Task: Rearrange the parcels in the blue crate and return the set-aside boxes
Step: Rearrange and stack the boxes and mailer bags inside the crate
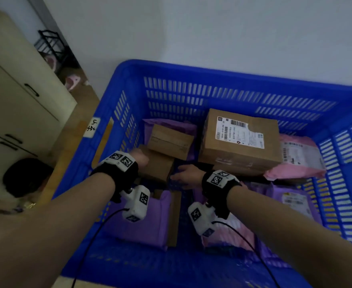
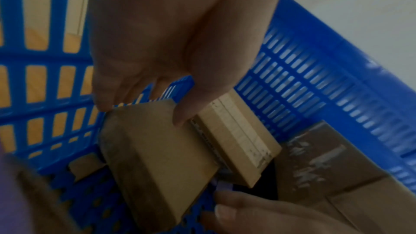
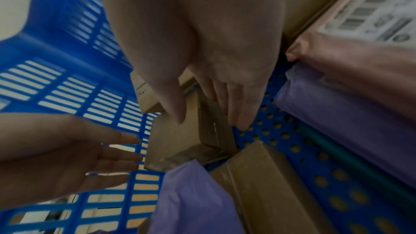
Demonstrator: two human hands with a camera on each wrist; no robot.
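The blue crate point(image 1: 129, 96) holds several parcels. A small plain cardboard box point(image 1: 158, 167) lies tilted near its left wall. My left hand point(image 1: 139, 159) touches the box's far left end with straight fingers point(image 3: 117, 154), its thumb point(image 2: 182, 116) resting on top. My right hand point(image 1: 183, 175) grips the box's right edge, with the thumb point(image 3: 178, 113) on top and the fingers point(image 3: 241, 118) down the side. A second small box point(image 1: 171, 141) leans against it behind. A large labelled box point(image 1: 241, 140) sits to the right.
A pink mailer point(image 1: 299, 159) lies at the right wall. Purple mailers point(image 1: 142, 221) point(image 1: 291, 204) and a flat cardboard box point(image 1: 174, 217) fill the near side. Bare perforated crate floor point(image 3: 270, 131) shows by my right fingers. A cream cabinet point(image 1: 15, 90) stands left of the crate.
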